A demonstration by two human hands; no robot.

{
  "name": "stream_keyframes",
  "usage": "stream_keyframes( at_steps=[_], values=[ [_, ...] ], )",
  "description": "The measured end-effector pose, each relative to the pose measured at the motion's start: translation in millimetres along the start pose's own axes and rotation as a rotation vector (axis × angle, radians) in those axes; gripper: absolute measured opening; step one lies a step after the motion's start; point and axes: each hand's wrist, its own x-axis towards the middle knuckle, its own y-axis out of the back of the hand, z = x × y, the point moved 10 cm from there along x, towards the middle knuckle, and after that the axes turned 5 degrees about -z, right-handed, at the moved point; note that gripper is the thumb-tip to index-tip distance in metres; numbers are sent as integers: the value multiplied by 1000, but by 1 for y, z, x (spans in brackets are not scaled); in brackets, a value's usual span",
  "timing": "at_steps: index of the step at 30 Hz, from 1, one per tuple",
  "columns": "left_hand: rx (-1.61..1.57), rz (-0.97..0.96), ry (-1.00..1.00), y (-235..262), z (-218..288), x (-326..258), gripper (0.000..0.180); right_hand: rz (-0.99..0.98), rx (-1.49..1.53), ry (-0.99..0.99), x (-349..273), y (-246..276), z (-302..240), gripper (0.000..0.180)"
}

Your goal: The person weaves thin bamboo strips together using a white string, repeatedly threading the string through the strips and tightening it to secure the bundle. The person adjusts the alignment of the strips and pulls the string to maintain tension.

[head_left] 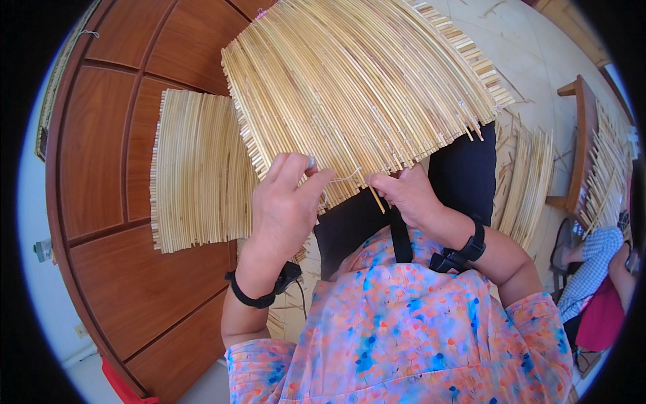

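Across my lap and away from me spreads a large mat of straw-coloured reed stalks (350, 87), bound side by side. At its near left edge my left hand (289, 195) is closed, thumb and fingers pinching a thin white string (346, 177). The string runs right from there to the mat's near edge. My right hand (407, 192) grips that near edge, thumb on top and its other fingers mostly hidden under the stalks. Beside its thumb one loose stalk end (377, 200) sticks out toward me.
A second reed mat (198, 168) leans at the left against a brown wooden panelled front (101, 148). Loose stalks (528, 182) lie on the pale floor at the right. Farther right stands a wooden bench (584, 148) bearing more stalks, with another person's checked trouser leg (592, 259) near it.
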Motion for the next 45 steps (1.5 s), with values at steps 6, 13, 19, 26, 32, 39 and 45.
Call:
stream_keyframes(
  at_steps=[6,13,19,26,32,39,45],
  values=[
    [32,-27,-26,1,9,2,31,5,-2,72,0,0,-2,26],
    [58,-71,-66,4,16,10,29,-16,-25,107,3,0,0,25],
    [96,-125,-99,2,21,17,28,-11,8,112,2,-1,-2,30],
    [167,-175,-136,-2,29,24,19,-15,60,167,3,-2,-2,34],
    [279,-245,-196,-5,45,35,11,-6,18,114,4,1,2,28],
    [277,-351,-222,-7,51,47,11,18,28,121,4,3,3,30],
    [275,-393,-258,-12,58,50,7,-5,39,113,1,-1,1,27]
  ],
)
